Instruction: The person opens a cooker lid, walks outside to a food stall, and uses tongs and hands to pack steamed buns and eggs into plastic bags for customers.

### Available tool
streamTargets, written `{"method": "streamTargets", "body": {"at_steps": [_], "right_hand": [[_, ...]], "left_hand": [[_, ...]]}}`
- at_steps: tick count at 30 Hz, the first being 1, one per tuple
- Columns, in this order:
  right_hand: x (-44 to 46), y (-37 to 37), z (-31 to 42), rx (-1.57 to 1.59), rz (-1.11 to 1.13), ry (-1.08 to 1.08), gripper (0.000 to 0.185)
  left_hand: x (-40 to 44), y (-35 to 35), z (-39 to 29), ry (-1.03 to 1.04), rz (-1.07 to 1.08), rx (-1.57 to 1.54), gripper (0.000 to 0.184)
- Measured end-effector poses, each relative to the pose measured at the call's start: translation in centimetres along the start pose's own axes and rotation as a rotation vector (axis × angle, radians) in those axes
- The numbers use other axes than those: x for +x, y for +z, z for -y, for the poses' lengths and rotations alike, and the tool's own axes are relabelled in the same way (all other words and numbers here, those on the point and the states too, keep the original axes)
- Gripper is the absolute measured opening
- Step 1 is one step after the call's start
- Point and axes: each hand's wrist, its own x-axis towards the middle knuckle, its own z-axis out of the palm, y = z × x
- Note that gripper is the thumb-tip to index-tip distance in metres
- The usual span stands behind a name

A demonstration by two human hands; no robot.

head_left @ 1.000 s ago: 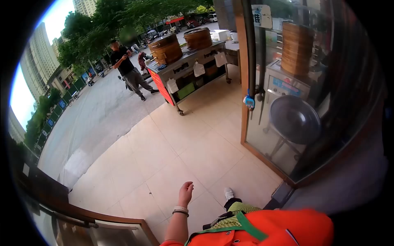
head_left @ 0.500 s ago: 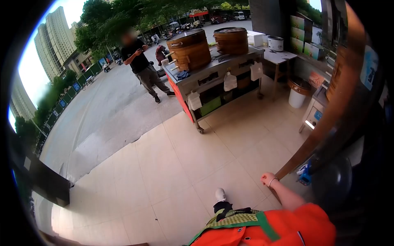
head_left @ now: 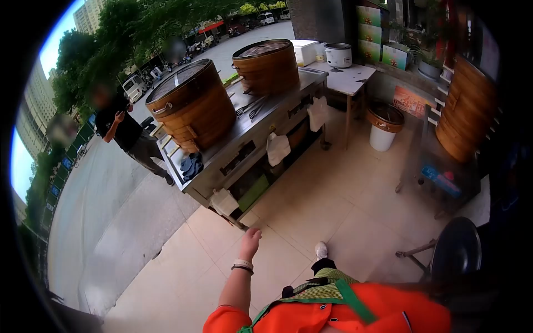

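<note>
On pale floor tiles (head_left: 358, 188), a steel cart (head_left: 247, 126) with one bamboo steamer (head_left: 197, 116) near its left end and another steamer (head_left: 269, 69) by its far edge. Tall, so perhaps liable to topple from a bump; below the front edge, a hanging bag (head_left: 224, 202), easily snagged in passing, and at the front left corner, a dark cloth (head_left: 191, 166), likely to slip if brushed. With left hand (head_left: 251, 242) loosely curled, half open around nothing visible; with right hand out of view, cannot tell its grip.
</note>
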Motion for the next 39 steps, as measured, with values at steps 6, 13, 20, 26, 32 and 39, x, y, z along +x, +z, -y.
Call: {"method": "streamTargets", "body": {"at_steps": [6,13,20,26,32,39], "right_hand": [[11.3,-24.8,3.0,-0.104,-0.131,-0.037,0.022],[20.0,-60.1,15.0,0.762,-0.767,-0.253,0.013],[20.4,-88.3,24.9,1.045,-0.823,-0.584,0.022],[16.4,-112.6,28.9,1.003,-0.992,-0.821,0.030],[17.2,-132.9,35.7,0.975,-0.811,-0.914,0.060],[17.0,-141.3,40.1,0.831,-0.361,-0.936,0.042]], "left_hand": [[17.8,5.6,-8.0,0.115,0.175,0.208,0.031],[39.1,1.9,-17.4,0.162,-0.032,0.083,0.025],[65.4,2.8,-31.7,0.467,-0.253,-0.172,0.030],[82.4,3.0,-43.1,0.195,-0.362,-0.445,0.069],[92.5,2.0,-47.3,0.025,-0.377,-0.524,0.058],[92.4,1.5,-48.1,-0.067,-0.478,-0.353,0.019]]}}
